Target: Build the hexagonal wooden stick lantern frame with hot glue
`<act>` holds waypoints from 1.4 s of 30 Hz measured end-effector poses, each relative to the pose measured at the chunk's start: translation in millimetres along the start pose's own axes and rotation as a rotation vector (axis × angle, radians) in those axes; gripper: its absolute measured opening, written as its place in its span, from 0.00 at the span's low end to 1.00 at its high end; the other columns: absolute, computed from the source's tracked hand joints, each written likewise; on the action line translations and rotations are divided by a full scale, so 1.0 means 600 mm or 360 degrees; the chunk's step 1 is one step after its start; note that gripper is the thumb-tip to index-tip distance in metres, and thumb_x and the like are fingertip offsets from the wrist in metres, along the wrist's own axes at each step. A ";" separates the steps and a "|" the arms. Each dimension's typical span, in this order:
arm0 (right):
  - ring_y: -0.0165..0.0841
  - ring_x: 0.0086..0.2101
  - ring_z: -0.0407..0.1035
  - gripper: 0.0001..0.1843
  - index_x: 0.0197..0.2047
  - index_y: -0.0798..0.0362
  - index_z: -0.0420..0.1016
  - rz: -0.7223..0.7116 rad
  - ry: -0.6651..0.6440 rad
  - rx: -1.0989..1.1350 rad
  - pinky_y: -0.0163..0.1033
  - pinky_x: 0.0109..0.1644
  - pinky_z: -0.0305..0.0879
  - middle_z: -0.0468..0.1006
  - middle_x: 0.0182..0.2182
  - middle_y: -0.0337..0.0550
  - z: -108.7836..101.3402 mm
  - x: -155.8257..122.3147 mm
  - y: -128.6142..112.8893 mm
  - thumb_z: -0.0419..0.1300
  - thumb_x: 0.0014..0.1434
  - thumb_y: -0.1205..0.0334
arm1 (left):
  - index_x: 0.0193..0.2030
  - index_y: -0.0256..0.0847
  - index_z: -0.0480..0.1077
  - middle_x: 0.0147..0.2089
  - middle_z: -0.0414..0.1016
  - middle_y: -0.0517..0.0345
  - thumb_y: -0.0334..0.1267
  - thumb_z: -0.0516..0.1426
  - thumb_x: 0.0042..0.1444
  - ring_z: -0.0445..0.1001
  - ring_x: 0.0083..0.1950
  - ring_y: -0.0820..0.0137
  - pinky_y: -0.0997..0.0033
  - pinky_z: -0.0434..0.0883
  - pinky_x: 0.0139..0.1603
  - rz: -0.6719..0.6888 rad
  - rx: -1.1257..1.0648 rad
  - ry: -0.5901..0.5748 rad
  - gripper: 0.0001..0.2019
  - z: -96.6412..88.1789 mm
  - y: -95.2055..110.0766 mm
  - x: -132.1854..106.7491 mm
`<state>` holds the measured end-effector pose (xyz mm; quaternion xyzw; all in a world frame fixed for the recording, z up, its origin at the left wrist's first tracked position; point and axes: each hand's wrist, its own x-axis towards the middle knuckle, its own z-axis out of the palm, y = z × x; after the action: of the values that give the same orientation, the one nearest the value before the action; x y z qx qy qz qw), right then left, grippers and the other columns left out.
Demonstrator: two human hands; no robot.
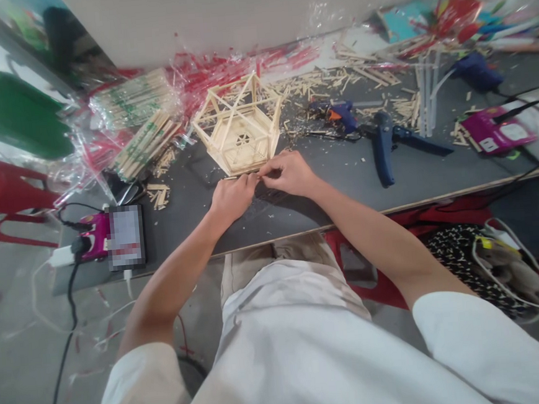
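A hexagonal frame of thin wooden sticks (243, 163) stands on the dark tabletop, with crossed sticks rising round it and a small star-like pattern inside. At its near edge my left hand (234, 200) is closed, its fingers bent towards the base. My right hand (291, 174) meets it there, thumb and fingertips pinched together. Whatever lies between the fingers is too small to make out. Right of the frame lie a blue glue gun (344, 116) and a blue-handled cutter (383, 149).
Bundled sticks (146, 143) in plastic wrap and red-and-clear wrappers (221, 66) crowd the back left. Cut stick pieces (330, 82) are scattered behind. Glue sticks (424, 99) and a purple power strip (497, 129) lie right. A phone (125, 238) on a cable sits at the front left.
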<state>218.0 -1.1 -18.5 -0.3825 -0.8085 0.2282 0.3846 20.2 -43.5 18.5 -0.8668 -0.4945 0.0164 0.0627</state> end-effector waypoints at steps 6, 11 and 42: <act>0.31 0.27 0.76 0.09 0.33 0.49 0.88 -0.0058 -0.0002 0.0014 0.38 0.44 0.69 0.84 0.25 0.37 -0.002 0.003 0.002 0.64 0.55 0.63 | 0.54 0.35 0.77 0.42 0.83 0.39 0.39 0.42 0.76 0.84 0.40 0.53 0.62 0.70 0.33 0.0000 0.0006 0.0015 0.23 0.003 -0.001 0.002; 0.33 0.30 0.78 0.10 0.34 0.48 0.88 -0.0063 -0.0036 -0.0005 0.38 0.44 0.70 0.86 0.28 0.37 -0.002 0.003 0.001 0.63 0.55 0.64 | 0.54 0.35 0.77 0.41 0.83 0.40 0.39 0.42 0.76 0.83 0.39 0.54 0.63 0.70 0.35 -0.0021 -0.0040 0.0010 0.22 0.000 0.000 0.000; 0.32 0.26 0.72 0.09 0.35 0.50 0.87 0.0092 0.0088 -0.0085 0.40 0.44 0.65 0.81 0.24 0.37 0.009 -0.001 -0.026 0.64 0.56 0.66 | 0.54 0.36 0.76 0.42 0.83 0.42 0.38 0.42 0.77 0.84 0.38 0.57 0.66 0.66 0.30 0.0023 0.0109 0.0072 0.22 0.002 -0.015 -0.004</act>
<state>206.8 -11.3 -11.7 -0.4221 -0.7920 0.2068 0.3895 11.3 -40.8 18.4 -0.8679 -0.4857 0.0144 0.1033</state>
